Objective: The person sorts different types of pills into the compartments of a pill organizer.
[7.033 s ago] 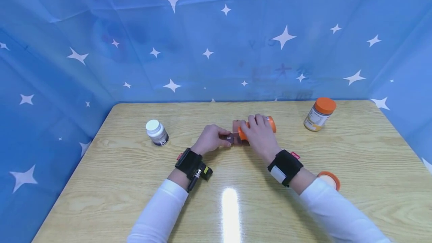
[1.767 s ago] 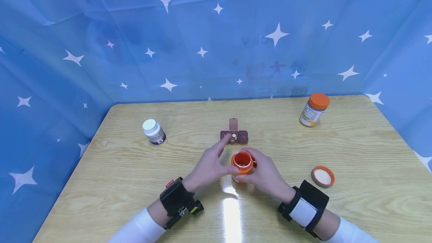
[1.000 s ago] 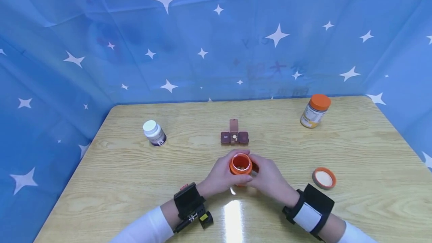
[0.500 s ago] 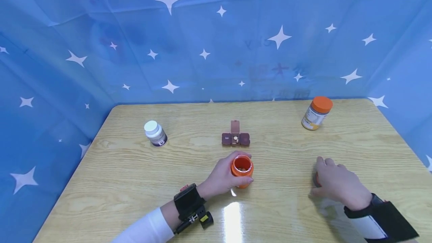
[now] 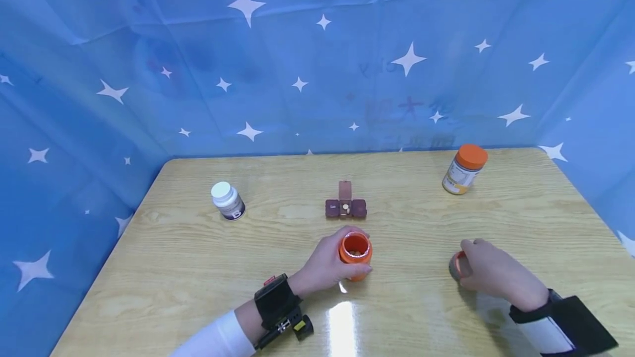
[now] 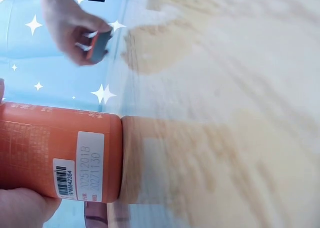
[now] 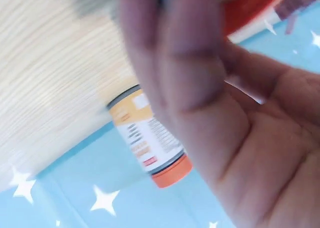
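Observation:
My left hand (image 5: pixel 324 263) grips an orange bottle (image 5: pixel 358 275), upright on the table, its mouth uncovered and some pale pieces inside. In the left wrist view, the bottle (image 6: pixel 30 153) shows a white barcode label. Off to the right, my right hand (image 5: pixel 503 275) pinches a grey lid (image 5: pixel 454 266) with an orange rim, tilted on edge. The left wrist view also has this lid (image 6: pixel 102 45) between the fingertips. Beyond the bottle lies a small maroon pill box (image 5: pixel 359 208); its middle flap stands up, with pale tablets in that compartment.
A white bottle (image 5: pixel 228 201) stands at the back left of the wooden table (image 5: pixel 163 269). At the back right is a jar (image 5: pixel 461 175) with an orange cap. A blue star-patterned cloth (image 5: pixel 278 59) rises behind the table's far edge.
Earlier my right hand tilted the orange bottle over the pill box, then brought it back upright. My left hand took hold of it; my right hand moved right and picked up the lid.

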Action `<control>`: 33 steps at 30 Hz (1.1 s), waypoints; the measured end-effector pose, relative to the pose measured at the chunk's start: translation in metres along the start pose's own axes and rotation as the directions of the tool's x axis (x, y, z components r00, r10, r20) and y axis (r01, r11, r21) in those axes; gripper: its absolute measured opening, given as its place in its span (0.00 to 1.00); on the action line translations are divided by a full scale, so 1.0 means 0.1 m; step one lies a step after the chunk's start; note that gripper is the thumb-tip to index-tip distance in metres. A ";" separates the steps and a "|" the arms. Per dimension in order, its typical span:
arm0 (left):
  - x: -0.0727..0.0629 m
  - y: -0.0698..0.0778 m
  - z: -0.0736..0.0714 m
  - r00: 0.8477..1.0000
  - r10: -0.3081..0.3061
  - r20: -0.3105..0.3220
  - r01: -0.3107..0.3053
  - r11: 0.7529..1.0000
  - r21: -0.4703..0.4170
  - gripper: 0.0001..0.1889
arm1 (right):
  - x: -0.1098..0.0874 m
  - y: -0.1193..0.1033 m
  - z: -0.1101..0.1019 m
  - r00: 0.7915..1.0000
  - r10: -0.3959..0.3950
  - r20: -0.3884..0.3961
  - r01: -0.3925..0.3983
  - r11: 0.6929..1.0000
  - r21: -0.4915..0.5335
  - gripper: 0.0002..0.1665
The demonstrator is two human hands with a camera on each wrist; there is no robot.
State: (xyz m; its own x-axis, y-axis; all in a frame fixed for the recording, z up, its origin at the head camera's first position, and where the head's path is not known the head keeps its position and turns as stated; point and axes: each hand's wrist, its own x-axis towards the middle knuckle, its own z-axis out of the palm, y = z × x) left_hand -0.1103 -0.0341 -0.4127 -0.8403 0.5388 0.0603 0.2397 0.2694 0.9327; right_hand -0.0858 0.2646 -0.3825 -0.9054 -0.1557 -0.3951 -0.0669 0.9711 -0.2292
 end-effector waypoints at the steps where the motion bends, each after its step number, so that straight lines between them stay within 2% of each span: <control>1: 0.00 -0.01 0.00 1.000 0.005 0.000 -0.005 1.000 0.001 0.26 | 0.00 -0.06 -0.02 1.000 -0.024 -0.017 0.024 1.000 0.018 0.20; 4: 0.00 -0.02 0.01 1.000 0.005 0.001 -0.005 1.000 0.003 0.26 | 0.01 -0.28 -0.04 0.984 -0.140 -0.106 0.148 0.986 0.075 0.23; 7: -0.01 -0.03 0.01 1.000 0.012 -0.002 -0.012 1.000 0.008 0.26 | 0.01 -0.55 -0.08 0.941 -0.259 -0.217 0.281 0.956 0.080 0.28; 11: -0.01 -0.03 0.01 0.999 0.035 -0.013 -0.035 0.999 0.003 0.26 | 0.03 -0.91 -0.19 0.896 -0.330 -0.297 0.350 0.937 0.015 0.33; 16: -0.01 0.00 0.01 1.000 0.025 -0.010 -0.025 1.000 0.001 0.26 | 0.03 -1.20 -0.35 0.890 -0.378 -0.255 0.376 0.925 -0.057 0.38; 18: -0.01 0.00 0.01 1.000 0.022 -0.005 -0.022 1.000 0.005 0.26 | 0.03 -1.26 -0.40 0.879 -0.408 -0.246 0.406 0.912 -0.062 0.39; 20: -0.01 0.00 0.00 1.000 0.020 -0.005 -0.020 1.000 0.006 0.26 | 0.04 -1.30 -0.42 0.866 -0.435 -0.245 0.436 0.898 -0.054 0.38; 27: -0.02 0.00 -0.02 1.000 0.013 0.026 -0.013 1.000 0.004 0.26 | 0.15 -1.41 -0.42 0.841 -0.507 -0.187 0.516 0.856 0.000 0.37; 33: -0.03 -0.02 0.00 0.999 0.017 0.030 -0.016 1.000 -0.020 0.25 | 0.22 -1.47 -0.33 0.761 -0.623 -0.181 0.603 0.782 -0.157 0.34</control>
State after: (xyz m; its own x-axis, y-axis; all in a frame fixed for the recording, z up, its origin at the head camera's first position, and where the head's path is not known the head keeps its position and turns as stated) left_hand -0.1085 -0.0362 -0.4145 -0.8212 0.5669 0.0655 0.2435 0.2442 0.9387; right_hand -0.1093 0.1240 -0.3280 -0.7235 -0.6903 0.0032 -0.6639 0.6945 -0.2773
